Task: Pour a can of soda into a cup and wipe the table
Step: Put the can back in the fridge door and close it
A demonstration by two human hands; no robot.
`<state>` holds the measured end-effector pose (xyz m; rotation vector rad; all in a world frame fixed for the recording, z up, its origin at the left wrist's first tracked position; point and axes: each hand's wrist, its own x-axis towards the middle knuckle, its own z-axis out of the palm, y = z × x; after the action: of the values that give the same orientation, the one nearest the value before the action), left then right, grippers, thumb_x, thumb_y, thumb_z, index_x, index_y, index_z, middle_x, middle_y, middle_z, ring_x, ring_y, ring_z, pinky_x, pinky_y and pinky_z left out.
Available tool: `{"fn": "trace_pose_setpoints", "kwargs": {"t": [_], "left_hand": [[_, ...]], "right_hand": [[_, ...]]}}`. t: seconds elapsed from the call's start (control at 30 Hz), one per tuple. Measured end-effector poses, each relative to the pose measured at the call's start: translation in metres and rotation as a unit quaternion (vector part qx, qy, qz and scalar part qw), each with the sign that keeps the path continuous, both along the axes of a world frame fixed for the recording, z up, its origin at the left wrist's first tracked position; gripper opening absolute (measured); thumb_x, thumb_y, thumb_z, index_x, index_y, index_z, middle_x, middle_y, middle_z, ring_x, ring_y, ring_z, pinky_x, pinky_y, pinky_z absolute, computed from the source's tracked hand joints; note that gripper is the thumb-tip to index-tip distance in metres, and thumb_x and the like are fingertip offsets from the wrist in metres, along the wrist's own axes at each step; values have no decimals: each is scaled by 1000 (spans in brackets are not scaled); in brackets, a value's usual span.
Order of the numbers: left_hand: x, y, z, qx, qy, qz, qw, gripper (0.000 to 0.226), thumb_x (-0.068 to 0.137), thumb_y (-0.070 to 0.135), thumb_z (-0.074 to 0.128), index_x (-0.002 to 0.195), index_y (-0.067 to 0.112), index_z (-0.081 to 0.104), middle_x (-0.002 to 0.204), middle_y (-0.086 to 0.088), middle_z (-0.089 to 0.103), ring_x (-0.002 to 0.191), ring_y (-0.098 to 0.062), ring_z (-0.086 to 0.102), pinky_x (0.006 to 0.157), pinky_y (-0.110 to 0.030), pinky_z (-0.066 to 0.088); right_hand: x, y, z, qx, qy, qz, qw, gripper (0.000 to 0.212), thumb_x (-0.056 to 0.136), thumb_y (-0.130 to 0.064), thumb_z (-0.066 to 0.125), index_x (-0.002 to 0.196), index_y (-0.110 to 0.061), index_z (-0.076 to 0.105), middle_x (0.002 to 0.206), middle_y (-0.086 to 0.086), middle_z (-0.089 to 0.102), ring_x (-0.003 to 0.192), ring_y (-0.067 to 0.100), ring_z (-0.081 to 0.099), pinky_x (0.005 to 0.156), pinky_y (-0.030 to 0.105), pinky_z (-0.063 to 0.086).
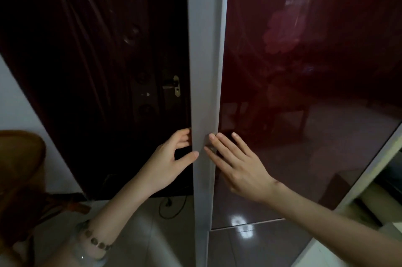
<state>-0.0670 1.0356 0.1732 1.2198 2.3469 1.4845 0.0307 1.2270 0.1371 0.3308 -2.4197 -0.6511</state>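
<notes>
Between the hands runs the fridge's gray edge [206, 70], from top to floor. The left hand [171, 157] grips it, fingers hooked behind and thumb on its face. The right hand [239, 168] lies flat with fingers straight and spread on the red fridge door [304, 92], just beside that edge. Beyond the left hand a dark room door [97, 70] stands close, with tiled floor [152, 234] below. Neither can nor cup shows.

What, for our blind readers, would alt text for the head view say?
A person's left hand curls round the grey edge of a dark red fridge door while the right hand lies flat on its front.
</notes>
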Motion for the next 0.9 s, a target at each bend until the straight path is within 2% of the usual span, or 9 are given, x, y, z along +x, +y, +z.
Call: {"fn": "trace_pose_setpoints", "kwargs": {"t": [0.1,0.17,0.33,0.43,0.6,0.67,0.73,0.83,0.9], "left_hand": [[-13,7,-2,28,54,23,998,43,89,27,59,130,35,45,119,30,50,109,10,52,87,-3,39],[-21,11,-3,44,62,23,997,39,90,27,58,126,34,48,114,31,52,106,12,52,83,0,37],[-49,19,-5,73,66,5,995,33,86,27,61,118,19,62,108,16,64,101,6,58,88,-12,46],[-59,20,-6,85,60,-34,994,31,80,35,62,109,23,63,99,20,66,96,3,62,83,-12,47],[-78,18,-9,88,101,-115,984,25,84,38,64,105,25,61,95,21,65,94,3,61,80,-11,47],[-82,16,-15,84,145,-136,976,37,85,41,61,114,19,57,106,24,56,101,11,53,83,-3,40],[-83,14,-24,69,164,-158,971,52,86,39,60,128,10,49,120,15,49,112,14,40,87,4,32],[-86,10,-37,65,241,-166,954,67,88,43,53,141,12,29,141,-6,38,127,3,23,104,-14,24],[-88,9,-42,96,316,-181,926,68,87,39,48,143,10,24,144,-10,30,134,-7,21,112,-20,20]], "right_hand": [[-12,4,1,1,-8,-17,1000,76,69,-18,44,143,-6,32,153,15,17,142,30,17,116,49,9],[-19,5,1,9,-7,-25,1000,73,72,-17,40,143,-7,31,153,15,17,142,30,17,117,49,9],[-23,9,-3,43,3,-45,998,66,80,-17,43,144,-11,31,153,12,19,145,29,9,118,47,10],[-23,9,-4,44,20,-51,998,62,83,-14,42,144,-12,30,152,11,22,146,27,4,118,47,10],[-15,-9,-3,5,1,-101,995,63,83,-12,48,144,-14,32,152,9,23,144,27,16,118,46,14],[-11,-22,-2,-18,-12,-137,990,66,81,-11,50,144,-13,32,153,10,23,143,28,18,118,46,15],[-9,-37,-1,-43,-19,-182,982,68,79,-11,50,144,-12,34,153,12,23,143,30,18,118,45,13],[-7,-65,-4,-98,-27,-261,960,69,77,-12,46,145,-11,33,153,13,20,143,30,16,119,41,9],[-6,-83,-9,-147,-27,-309,939,74,76,-10,51,146,-9,29,153,14,17,144,28,14,119,39,9]]}}
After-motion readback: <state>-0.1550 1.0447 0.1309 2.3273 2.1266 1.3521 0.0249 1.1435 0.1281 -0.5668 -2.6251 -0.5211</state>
